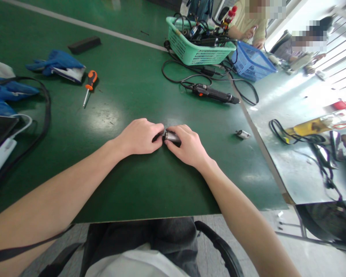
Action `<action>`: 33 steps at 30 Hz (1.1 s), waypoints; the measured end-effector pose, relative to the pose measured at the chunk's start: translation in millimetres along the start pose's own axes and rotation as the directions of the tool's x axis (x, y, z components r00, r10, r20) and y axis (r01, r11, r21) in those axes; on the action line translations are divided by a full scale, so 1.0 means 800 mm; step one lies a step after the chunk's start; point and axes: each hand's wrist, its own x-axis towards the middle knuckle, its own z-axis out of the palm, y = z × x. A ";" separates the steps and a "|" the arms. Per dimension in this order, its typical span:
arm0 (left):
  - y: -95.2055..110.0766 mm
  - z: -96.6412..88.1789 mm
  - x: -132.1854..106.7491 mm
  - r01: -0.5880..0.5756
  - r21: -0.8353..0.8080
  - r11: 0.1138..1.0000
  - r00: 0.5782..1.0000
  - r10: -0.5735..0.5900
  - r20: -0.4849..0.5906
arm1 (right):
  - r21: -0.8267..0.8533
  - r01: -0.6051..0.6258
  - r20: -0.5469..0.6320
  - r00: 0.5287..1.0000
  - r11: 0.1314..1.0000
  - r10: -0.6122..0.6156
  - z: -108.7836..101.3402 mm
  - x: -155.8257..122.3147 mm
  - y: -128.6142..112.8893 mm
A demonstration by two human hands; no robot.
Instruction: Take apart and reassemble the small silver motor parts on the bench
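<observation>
Over the middle of the green table [150, 181], my two hands meet almost fingertip to fingertip. My right hand [187, 142] is closed around a small silver metal cylinder [172, 137], which lies on its side with its dark end toward the left. My left hand [142, 136] is closed, thumb against fingers, at that end; a dark bit shows between them, but its kind is hidden. Off to the right lies another small metal cylinder [242, 134], untouched. Farther back is a black electric screwdriver [215, 93] with its cord.
An orange-and-black screwdriver [90, 82], blue gloves [57, 63] and a dark block [84, 45] lie at the left. At the back stand a green basket [200, 57] of tools and cables and a blue basket [252, 63]. Other people sit at the right.
</observation>
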 end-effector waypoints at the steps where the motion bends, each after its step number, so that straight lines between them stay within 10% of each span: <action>1: 0.000 0.000 0.000 -0.002 0.005 1.000 1.000 0.002 0.001 | 0.000 0.000 -0.001 1.000 1.000 0.000 0.000 0.000 0.000; 33: -0.001 0.003 -0.001 0.001 -0.006 1.000 1.000 -0.001 -0.008 | 0.000 0.009 -0.016 1.000 1.000 -0.009 0.002 0.000 0.002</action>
